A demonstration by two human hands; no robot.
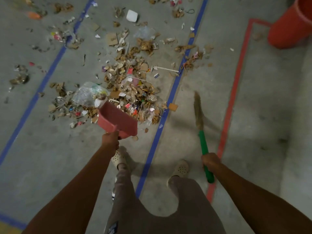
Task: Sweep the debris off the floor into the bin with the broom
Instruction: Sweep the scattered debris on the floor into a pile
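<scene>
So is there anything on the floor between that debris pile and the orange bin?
Nothing solid that I can see. Between the debris pile and the orange bin lie only bare concrete, a blue floor line, a red floor line and a few loose scraps. The broom in the right hand hangs over that stretch.

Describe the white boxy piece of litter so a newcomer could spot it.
Start at the red bin in the far right corner, then look left across the blue floor line. The white piece lies beyond the main debris pile; it alone is blocky and plain white, bigger than the scraps nearby.
</scene>
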